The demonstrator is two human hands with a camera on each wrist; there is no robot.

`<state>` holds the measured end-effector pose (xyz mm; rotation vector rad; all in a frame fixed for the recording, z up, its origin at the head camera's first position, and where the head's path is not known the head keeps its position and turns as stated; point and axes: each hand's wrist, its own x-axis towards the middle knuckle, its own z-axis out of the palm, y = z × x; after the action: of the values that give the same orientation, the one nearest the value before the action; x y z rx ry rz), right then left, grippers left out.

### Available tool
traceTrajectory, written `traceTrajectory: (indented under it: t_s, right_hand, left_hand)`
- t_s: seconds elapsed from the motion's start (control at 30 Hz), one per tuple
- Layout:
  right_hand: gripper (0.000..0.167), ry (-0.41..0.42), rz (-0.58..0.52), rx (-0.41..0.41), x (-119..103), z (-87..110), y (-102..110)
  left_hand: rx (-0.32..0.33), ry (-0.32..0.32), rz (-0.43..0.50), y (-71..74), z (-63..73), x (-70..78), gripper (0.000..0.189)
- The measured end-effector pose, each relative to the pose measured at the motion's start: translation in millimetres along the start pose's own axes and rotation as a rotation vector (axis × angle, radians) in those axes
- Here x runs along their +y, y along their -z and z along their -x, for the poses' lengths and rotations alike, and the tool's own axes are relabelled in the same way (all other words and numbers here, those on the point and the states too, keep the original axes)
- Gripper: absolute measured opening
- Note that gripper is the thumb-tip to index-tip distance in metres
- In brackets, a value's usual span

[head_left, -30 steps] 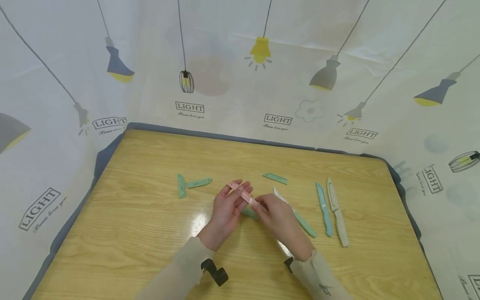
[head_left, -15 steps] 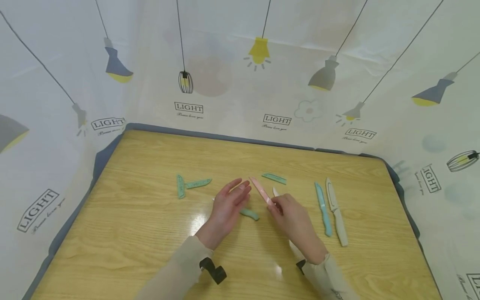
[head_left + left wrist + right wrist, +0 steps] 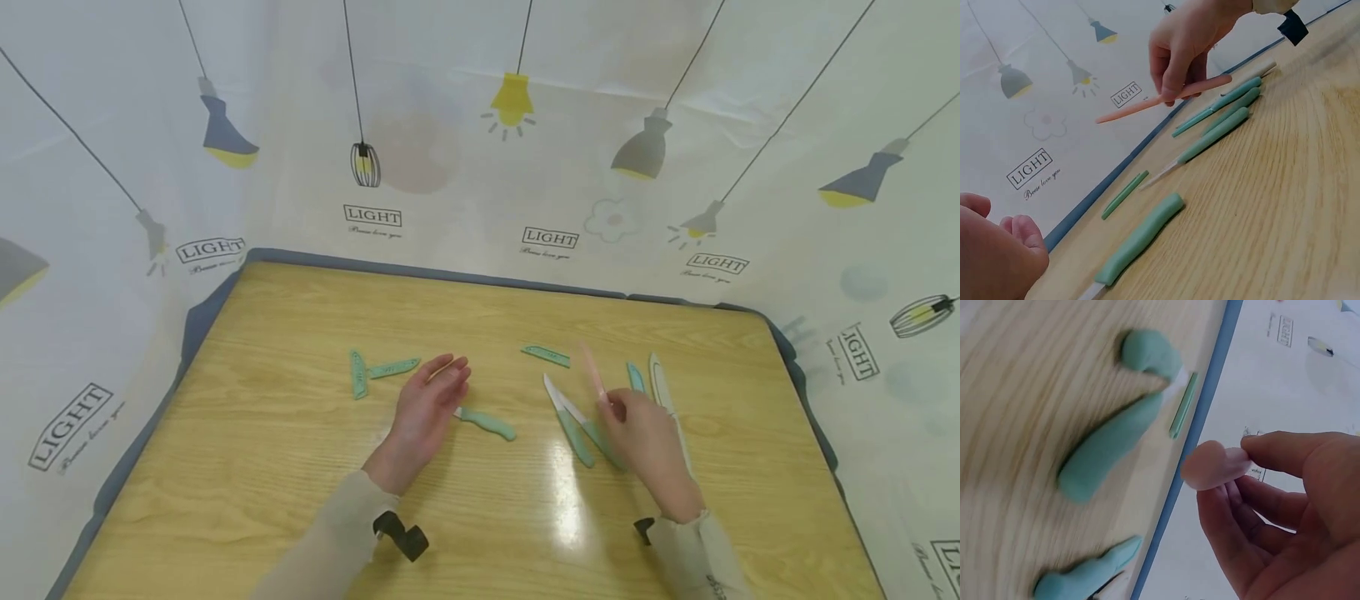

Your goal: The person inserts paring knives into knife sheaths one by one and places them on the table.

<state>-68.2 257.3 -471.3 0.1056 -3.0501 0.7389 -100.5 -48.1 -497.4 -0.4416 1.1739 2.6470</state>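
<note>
My right hand (image 3: 651, 437) pinches a pink knife (image 3: 1129, 113) by its handle, held up above the table. Its blade end, pink as well, points away from me, and the rounded handle end (image 3: 1204, 467) faces the right wrist camera. The left hand (image 3: 420, 414) is raised with its fingers loosely bent and holds nothing. Just right of it lies a green-handled knife (image 3: 489, 424), its blade partly hidden by that hand. Two more green-handled knives lie crossing near the right hand: one handle (image 3: 576, 437) is fully visible, the other (image 3: 600, 440) is partly covered.
At right, a blue knife (image 3: 636, 377) and a beige knife (image 3: 660, 383) lie side by side, partly behind my right hand. A green sheath (image 3: 547, 357) lies at the back middle. Two more green sheaths (image 3: 359, 375) form a T at left. Printed fabric surrounds the wooden table (image 3: 247, 467).
Both hands were together on the pink knife; my left hand has let go and moved left. The right hand has carried the knife to the right, toward the blue and beige knives.
</note>
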Motion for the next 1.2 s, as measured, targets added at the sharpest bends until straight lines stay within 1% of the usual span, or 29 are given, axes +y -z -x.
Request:
traceTrajectory:
  t_s: [0.13, 0.3, 0.4, 0.5, 0.57, 0.7, 0.77, 0.87, 0.97, 1.1, 1.2]
  right_hand:
    - [0.035, -0.087, 0.026, -0.079, 10, -1.9, 5]
    - [0.038, -0.131, 0.067, -0.138, 19, -5.4, 5]
    - [0.038, -0.155, 0.072, -0.163, 22, -7.4, 4]
    - [0.035, -0.146, 0.092, -0.169, 25, -9.0, 2]
    - [0.035, -0.119, 0.111, -0.159, 28, -9.4, 0]
    - [0.041, -0.055, 0.180, -0.118, 32, -10.0, -3]
    - [0.044, -0.043, 0.198, -0.112, 33, -9.9, -4]
    - [0.047, -0.042, 0.197, -0.127, 32, -10.1, -5]
    - [0.049, -0.041, 0.186, -0.135, 31, -10.3, -5]
    - [0.050, -0.032, 0.191, -0.118, 31, -10.6, -7]
    - [0.049, -0.031, 0.183, -0.119, 33, -10.5, -8]
  left_hand:
    - [0.001, -0.010, -0.012, 6.1, 0.6, 3.6, 0.035]
    - [0.012, -0.019, -0.024, 11.1, 0.6, 6.9, 0.033]
    - [0.022, -0.018, -0.017, 12.8, 1.0, 8.3, 0.032]
    - [0.029, -0.017, -0.013, 14.0, 1.3, 9.4, 0.029]
    - [0.035, -0.017, -0.005, 14.6, 1.4, 9.9, 0.027]
    - [0.041, -0.020, -0.005, 15.8, 1.8, 10.6, 0.025]
    - [0.043, -0.020, -0.005, 15.8, 2.1, 10.8, 0.024]
    - [0.047, -0.020, -0.006, 15.6, 2.4, 10.8, 0.025]
    - [0.038, -0.031, -0.029, 16.0, 2.4, 10.4, 0.026]
    - [0.035, -0.048, -0.060, 15.9, 2.3, 10.5, 0.023]
    - [0.042, -0.060, -0.065, 15.2, 2.3, 11.4, 0.022]
